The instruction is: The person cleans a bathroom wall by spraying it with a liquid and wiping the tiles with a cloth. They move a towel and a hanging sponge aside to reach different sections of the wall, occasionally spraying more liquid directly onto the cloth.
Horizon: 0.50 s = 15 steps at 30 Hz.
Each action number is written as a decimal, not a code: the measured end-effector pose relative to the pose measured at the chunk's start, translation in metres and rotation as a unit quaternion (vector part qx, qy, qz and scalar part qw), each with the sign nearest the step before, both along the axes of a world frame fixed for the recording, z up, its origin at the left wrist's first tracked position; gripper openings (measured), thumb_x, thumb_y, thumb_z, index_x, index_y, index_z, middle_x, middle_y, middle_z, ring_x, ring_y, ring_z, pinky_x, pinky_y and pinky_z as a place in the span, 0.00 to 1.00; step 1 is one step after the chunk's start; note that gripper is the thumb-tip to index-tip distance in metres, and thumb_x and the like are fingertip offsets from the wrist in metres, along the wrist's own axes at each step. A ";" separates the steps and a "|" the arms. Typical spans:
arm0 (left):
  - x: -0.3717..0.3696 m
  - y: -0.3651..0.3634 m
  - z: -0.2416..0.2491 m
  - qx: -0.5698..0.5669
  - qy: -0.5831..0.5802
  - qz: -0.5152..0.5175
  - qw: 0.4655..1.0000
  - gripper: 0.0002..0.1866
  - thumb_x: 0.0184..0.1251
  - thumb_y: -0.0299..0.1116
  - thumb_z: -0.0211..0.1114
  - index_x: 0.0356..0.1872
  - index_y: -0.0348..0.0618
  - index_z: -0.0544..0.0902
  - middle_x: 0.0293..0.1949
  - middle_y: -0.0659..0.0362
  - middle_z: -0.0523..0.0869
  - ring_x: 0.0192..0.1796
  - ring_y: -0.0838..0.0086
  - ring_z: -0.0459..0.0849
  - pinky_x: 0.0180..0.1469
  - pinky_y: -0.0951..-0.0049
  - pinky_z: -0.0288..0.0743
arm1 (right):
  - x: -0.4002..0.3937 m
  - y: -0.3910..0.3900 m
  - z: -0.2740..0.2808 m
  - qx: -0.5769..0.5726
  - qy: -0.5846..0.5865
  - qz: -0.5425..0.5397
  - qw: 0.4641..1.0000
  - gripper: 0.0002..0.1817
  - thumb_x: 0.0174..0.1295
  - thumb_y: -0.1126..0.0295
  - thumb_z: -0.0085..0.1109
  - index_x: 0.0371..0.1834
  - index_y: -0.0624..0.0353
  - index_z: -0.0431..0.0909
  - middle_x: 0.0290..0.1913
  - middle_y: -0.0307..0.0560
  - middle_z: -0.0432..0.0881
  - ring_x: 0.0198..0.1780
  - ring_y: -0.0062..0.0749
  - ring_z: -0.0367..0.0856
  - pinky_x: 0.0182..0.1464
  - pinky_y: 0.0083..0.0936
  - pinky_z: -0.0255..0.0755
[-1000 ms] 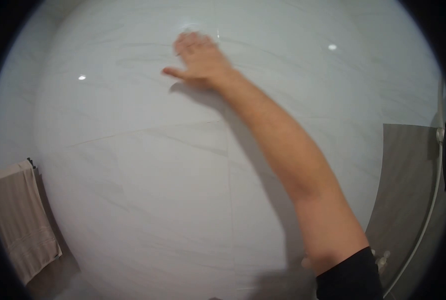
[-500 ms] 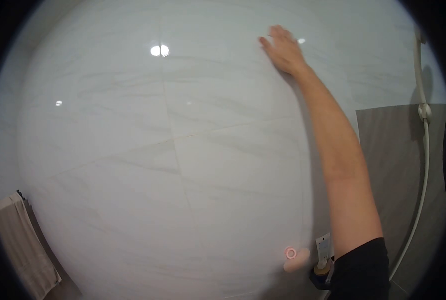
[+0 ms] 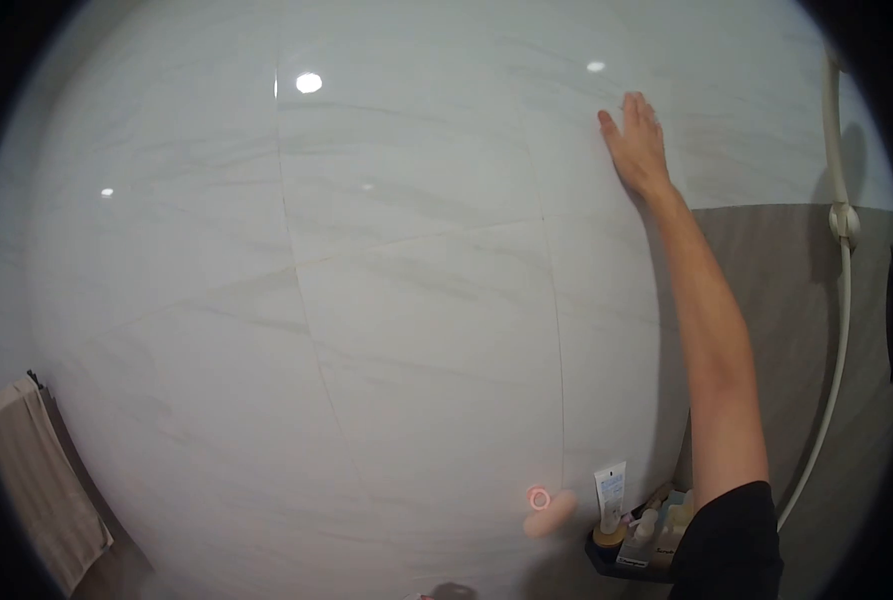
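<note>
My right hand (image 3: 638,150) reaches up along a glossy white marbled tile wall (image 3: 416,330), palm turned towards the tiles. Its fingers point upward, with the thumb apart from them on the left, and nothing shows in its grasp. A black sleeve (image 3: 731,540) covers the upper part of that arm. The hand is close to the corner where the white wall meets the side wall. My left hand is out of the frame.
At lower right, a dark corner shelf (image 3: 626,572) carries a white tube (image 3: 610,492) and several bottles. A pink ring-shaped wall fixture (image 3: 538,498) is left of it. A shower hose (image 3: 838,370) hangs at right; a beige towel (image 3: 46,480) hangs lower left.
My right hand has moved to the right and slightly down along the wall, nearer the corner. The view has shifted a little, and more of the corner shelf shows.
</note>
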State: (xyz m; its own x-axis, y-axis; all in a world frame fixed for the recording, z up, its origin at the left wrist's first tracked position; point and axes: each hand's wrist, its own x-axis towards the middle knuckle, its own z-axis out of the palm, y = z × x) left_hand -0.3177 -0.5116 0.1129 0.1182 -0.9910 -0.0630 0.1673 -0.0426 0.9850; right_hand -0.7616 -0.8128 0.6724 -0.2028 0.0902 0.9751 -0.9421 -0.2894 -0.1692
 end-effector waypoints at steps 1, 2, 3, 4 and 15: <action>0.005 -0.002 -0.009 -0.004 0.027 -0.033 0.999 0.25 0.69 0.44 0.73 0.61 0.42 0.79 0.35 0.64 0.82 0.35 0.77 0.80 0.38 0.73 0.75 | 0.016 0.002 -0.009 -0.025 0.062 -0.007 0.998 0.47 0.74 0.35 0.39 0.81 0.66 0.51 0.83 0.61 0.49 0.84 0.54 0.44 0.82 0.47 0.38; 0.005 0.002 -0.015 -0.005 0.053 -0.064 0.997 0.27 0.67 0.46 0.74 0.62 0.44 0.79 0.37 0.64 0.82 0.38 0.76 0.81 0.43 0.71 0.77 | 0.036 0.005 -0.023 -0.048 0.122 -0.012 0.991 0.47 0.74 0.36 0.42 0.81 0.66 0.52 0.83 0.61 0.50 0.83 0.55 0.45 0.82 0.48 0.38; -0.002 0.007 -0.002 0.003 0.057 -0.061 0.997 0.27 0.67 0.46 0.74 0.62 0.44 0.79 0.37 0.64 0.82 0.38 0.76 0.81 0.43 0.71 0.77 | 0.066 0.020 -0.041 -0.055 0.176 -0.005 0.983 0.47 0.72 0.38 0.47 0.80 0.65 0.52 0.82 0.61 0.50 0.83 0.55 0.46 0.82 0.48 0.39; -0.007 0.009 0.016 0.022 0.011 -0.026 0.999 0.16 0.70 0.41 0.71 0.52 0.44 0.81 0.32 0.65 0.82 0.34 0.78 0.79 0.38 0.73 0.74 | 0.097 0.037 -0.064 -0.060 0.230 0.005 0.971 0.46 0.71 0.40 0.51 0.80 0.65 0.53 0.82 0.61 0.50 0.83 0.55 0.47 0.82 0.49 0.39; 0.010 0.045 0.014 -0.005 0.051 0.029 0.998 0.08 0.68 0.22 0.68 0.45 0.33 0.80 0.24 0.60 0.80 0.23 0.77 0.79 0.25 0.75 0.73 | 0.230 0.098 -0.232 0.129 0.570 0.164 0.795 0.45 0.66 0.38 0.54 0.81 0.48 0.57 0.83 0.42 0.54 0.83 0.40 0.52 0.81 0.51 0.45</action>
